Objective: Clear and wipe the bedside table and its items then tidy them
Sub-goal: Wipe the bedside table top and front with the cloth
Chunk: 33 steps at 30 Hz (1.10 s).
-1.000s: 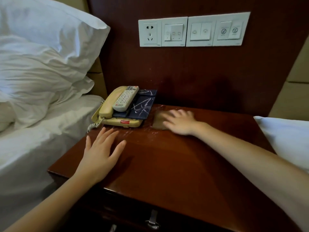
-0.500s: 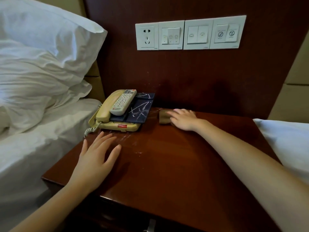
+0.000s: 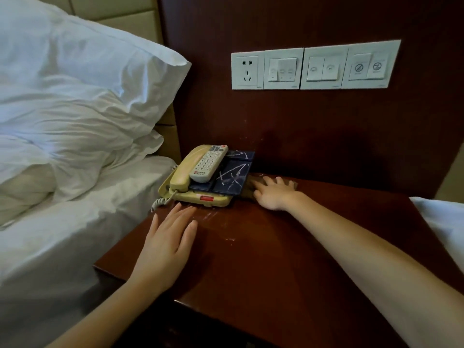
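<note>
Dark wood panel ahead of me, a row of white switches (image 3: 315,67) set into it, and below that the table (image 3: 288,259), glossy red-brown. My left hand (image 3: 167,243) lies flat near the table's left edge, fingers spread and pointing at the phone (image 3: 193,182), gripping nothing. The phone sits at the back left corner, cream handset in its cradle, coiled cord hanging off the side toward the bed (image 3: 62,234). A remote (image 3: 208,163) lies on top of it, slanted beside the handset, and dark blue cards with white scratch marks (image 3: 232,177) cover the phone's right half. My right hand (image 3: 273,194) is at the back, just right of the phone, palm down and pressing a brownish cloth (image 3: 247,192) against the wood; only a dim edge of cloth shows past my fingers, touching the phone's base. Pale smears mark the wood in front of the phone. White pillows (image 3: 82,96) pile up on my left.
</note>
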Tool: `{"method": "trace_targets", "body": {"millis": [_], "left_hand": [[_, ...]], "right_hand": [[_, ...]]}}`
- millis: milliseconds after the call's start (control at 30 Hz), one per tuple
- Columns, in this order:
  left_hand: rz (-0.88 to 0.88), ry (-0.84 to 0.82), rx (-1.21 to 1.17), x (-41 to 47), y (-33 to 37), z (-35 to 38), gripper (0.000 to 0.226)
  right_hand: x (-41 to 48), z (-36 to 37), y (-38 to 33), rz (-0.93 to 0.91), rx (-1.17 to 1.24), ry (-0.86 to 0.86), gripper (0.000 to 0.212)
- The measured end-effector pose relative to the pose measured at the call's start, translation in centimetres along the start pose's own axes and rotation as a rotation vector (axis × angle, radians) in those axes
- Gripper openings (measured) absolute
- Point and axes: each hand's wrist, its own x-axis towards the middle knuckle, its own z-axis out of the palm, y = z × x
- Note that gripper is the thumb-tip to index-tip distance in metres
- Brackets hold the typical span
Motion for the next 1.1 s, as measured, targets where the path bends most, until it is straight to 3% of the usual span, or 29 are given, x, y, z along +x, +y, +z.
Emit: {"method": "trace_targets", "body": {"millis": [533,667,800,867,1000,1100], "left_hand": [[-0.009,0.206,-0.174,-1.3,1.0,-1.2,0.048],[-0.022,0.256,-0.227,-1.3,1.1,-1.4,0.046],[-0.116,0.249,-0.331,-1.3,0.7,-2.6,0.038],[-0.125,0.225,-0.313,-1.2,0.5,-3.5,0.035],[-0.156,0.238,-0.329,-1.1,0.0,-5.3,0.033],[-0.186,0.273,-0.358,-1.3,-0.8,-6.2,0.032]], "right_hand": [[-12.3,2.0,-10.7,-0.175,-0.004,-0.093,0.055],[-13.0,2.6,-16.3,-0.299,-0.060,-0.074,0.070],[-13.8,2.6,-13.6,-0.375,-0.001,-0.034,0.054],[-14.2,2.7,-8.5,-0.287,-0.024,-0.007,0.051],[-15.6,2.3,3.8,0.112,0.006,-0.054,0.052],[-15.9,2.0,4.1,0.229,0.035,-0.085,0.054]]}}
